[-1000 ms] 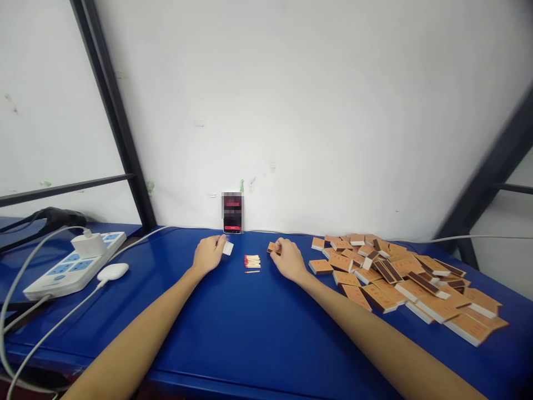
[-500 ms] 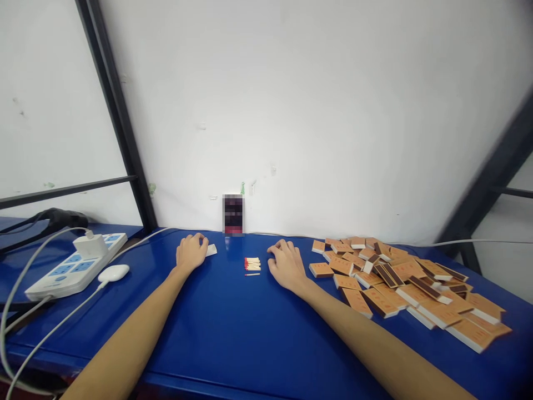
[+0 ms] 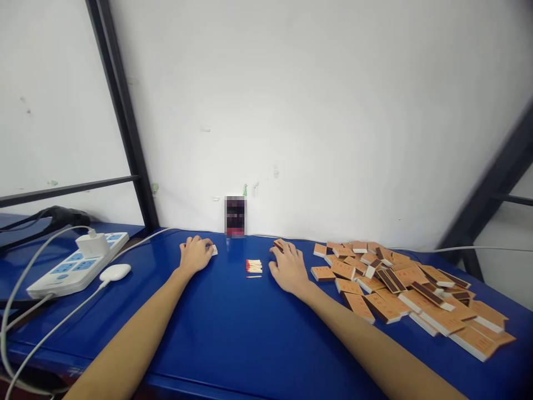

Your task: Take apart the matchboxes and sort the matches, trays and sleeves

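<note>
My left hand [image 3: 195, 254] is on the blue table with curled fingers, its thumb and fingertips on a small white matchbox tray [image 3: 215, 250], which is partly covered by the hand. My right hand [image 3: 288, 268] rests to the right of the matches, its fingers bent around an orange-and-brown matchbox sleeve [image 3: 278, 243] that shows only at the fingertips. Between the hands lies a small stack of red-tipped matches [image 3: 254, 266], heads to the left. One single match [image 3: 254, 276] lies apart just in front of the stack.
A large heap of orange matchboxes [image 3: 383, 286] spreads over the right side of the blue table [image 3: 237, 339]. At left are a white power strip [image 3: 62, 278], a white earbud case [image 3: 115, 272] and cables. A blurred dark card [image 3: 235, 215] leans on the wall.
The left hand now covers more of the white tray. At the right fingertips the matchbox sleeve has come into sight. The matches lie as before; the view has shifted slightly.
</note>
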{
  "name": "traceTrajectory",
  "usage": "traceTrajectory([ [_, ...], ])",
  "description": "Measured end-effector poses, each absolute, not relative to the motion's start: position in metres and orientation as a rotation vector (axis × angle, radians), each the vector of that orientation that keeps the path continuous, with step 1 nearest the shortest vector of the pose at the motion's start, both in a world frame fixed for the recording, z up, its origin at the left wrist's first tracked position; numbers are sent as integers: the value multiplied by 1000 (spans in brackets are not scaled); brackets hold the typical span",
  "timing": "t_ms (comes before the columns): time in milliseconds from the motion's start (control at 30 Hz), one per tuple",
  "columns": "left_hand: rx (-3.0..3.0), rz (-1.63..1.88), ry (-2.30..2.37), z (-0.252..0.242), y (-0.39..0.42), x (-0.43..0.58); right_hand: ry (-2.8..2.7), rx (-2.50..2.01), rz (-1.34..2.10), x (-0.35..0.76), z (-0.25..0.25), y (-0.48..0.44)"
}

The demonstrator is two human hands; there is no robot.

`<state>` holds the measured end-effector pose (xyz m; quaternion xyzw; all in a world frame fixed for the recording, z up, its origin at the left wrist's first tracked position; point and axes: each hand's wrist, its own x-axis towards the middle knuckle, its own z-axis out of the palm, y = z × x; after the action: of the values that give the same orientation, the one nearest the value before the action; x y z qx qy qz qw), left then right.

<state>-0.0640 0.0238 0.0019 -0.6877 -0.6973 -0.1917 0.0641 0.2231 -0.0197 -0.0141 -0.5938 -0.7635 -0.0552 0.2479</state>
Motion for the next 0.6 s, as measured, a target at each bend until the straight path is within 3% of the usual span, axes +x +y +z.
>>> traceTrajectory([
  [600,-2007,-687,-2143,0,27,-62,-1835,-1824,191,231,-20,3],
])
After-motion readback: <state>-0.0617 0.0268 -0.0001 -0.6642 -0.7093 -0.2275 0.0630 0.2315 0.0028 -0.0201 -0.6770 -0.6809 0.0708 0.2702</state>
